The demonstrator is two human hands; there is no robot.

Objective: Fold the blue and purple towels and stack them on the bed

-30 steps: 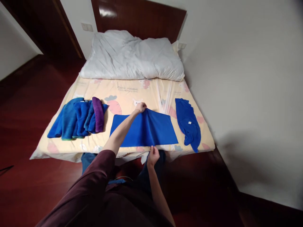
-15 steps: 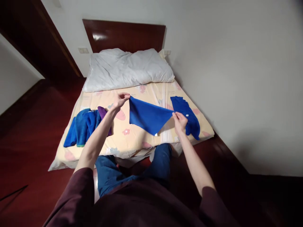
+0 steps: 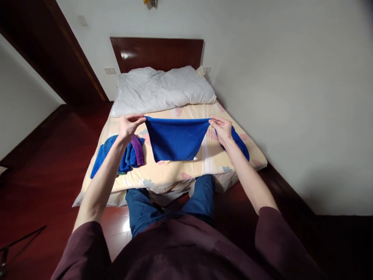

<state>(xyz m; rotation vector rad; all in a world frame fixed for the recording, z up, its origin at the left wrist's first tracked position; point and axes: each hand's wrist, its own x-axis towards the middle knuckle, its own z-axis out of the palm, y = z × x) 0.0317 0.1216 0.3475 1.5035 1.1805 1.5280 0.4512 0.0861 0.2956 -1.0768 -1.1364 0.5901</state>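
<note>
A blue towel (image 3: 176,139) is stretched between my two hands above the bed, its top edge nearly level and its lower part hanging down. My left hand (image 3: 130,125) pinches the upper left corner, and my right hand (image 3: 221,128) pinches the upper right one. A small white tag shows at the towel's lower right edge. Beyond my left forearm lie several blue cloths (image 3: 128,160) and a purple cloth (image 3: 138,149), partly hidden by the arm. More blue cloth (image 3: 241,144) lies at the bed's right side, partly covered by my right hand and forearm.
The bed (image 3: 171,177) has a pale flowered sheet and stands against the wall. A white quilt or pillow (image 3: 163,91) lies below the dark wooden headboard (image 3: 163,54). My knees are at the bed's near edge. A thin dark rod (image 3: 27,235) is at the lower left.
The towel went from slanting down to the right to a level top edge. My right hand rose, and my left hand moved left, pulling it wider. The view shifted slightly.
</note>
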